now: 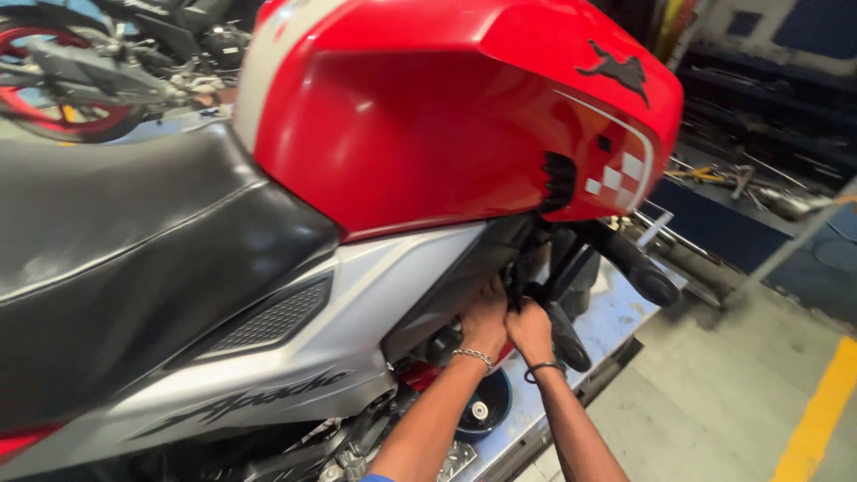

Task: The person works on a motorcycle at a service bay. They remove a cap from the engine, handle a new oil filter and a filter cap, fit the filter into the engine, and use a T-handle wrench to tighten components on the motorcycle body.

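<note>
A motorcycle with a red fuel tank (446, 116), a black seat (116, 232) and a silver side panel (339, 312) fills the view. Both my hands reach into the dark gap under the tank's front edge. My left hand (486, 317), with a metal bracelet on the wrist, presses against the frame there. Right beside it, my right hand (528, 328), with a dark band on the wrist, touches the left one. Their fingers are tucked into black parts and cables (536, 277), so whatever they grip is hidden.
A black handlebar end (643, 272) juts out right of my hands. The bike stands on a metal lift platform (616, 312). A round blue-black part (486, 406) sits below my wrists. Another motorcycle (80, 71) stands at the back left. Tools lie at the right (714, 174); a yellow floor line (817, 419) runs nearby.
</note>
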